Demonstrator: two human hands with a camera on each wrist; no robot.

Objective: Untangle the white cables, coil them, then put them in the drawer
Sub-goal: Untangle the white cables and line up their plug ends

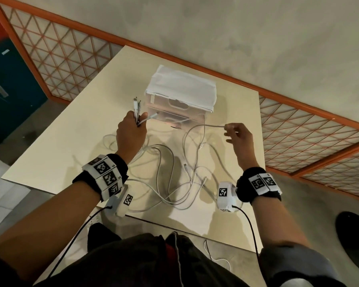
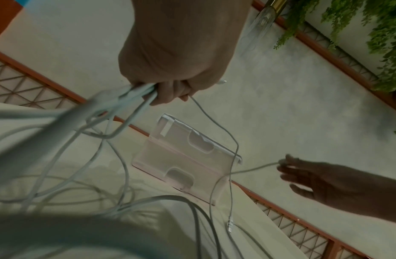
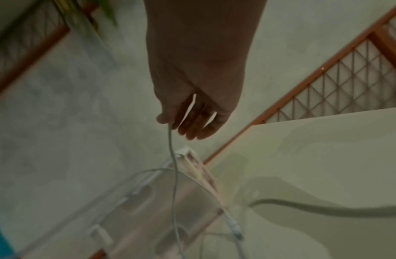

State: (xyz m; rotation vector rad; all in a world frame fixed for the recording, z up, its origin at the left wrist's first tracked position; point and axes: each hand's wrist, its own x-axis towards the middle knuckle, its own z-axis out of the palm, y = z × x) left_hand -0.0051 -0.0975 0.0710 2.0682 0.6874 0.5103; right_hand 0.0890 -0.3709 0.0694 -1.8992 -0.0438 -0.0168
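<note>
So the left hand [image 1: 131, 131] has its grip clamped on a bunch of white cable ends [image 1: 136, 109], plugs sticking up out of the fist, raised above the counter [image 1: 60, 154] just in front of the drawer unit [image 1: 180, 96]. The right hand [image 1: 239, 136] is pinching a single strand [image 1: 207, 126] between thumb and forefinger, its other fingers loose and spread, held up on the right side near the counter's far-right corner.

The rest of the white cables [image 1: 174, 183] are a loopy mess on the counter, spilling toward the near edge between the two wrists. At least one more white lead seems to lie on the floor below the near edge.

What matters for the next move, I'd say: the pinched strand runs roughly sideways from the right hand's grip toward the left, then drops down into the pile. So the tangle sits below and between both hands, a bit nearer the left. Pulling the hands apart along that line should show which loops are caught. The drawers look closed, and nothing's coiled yet, so it's early days.
</note>
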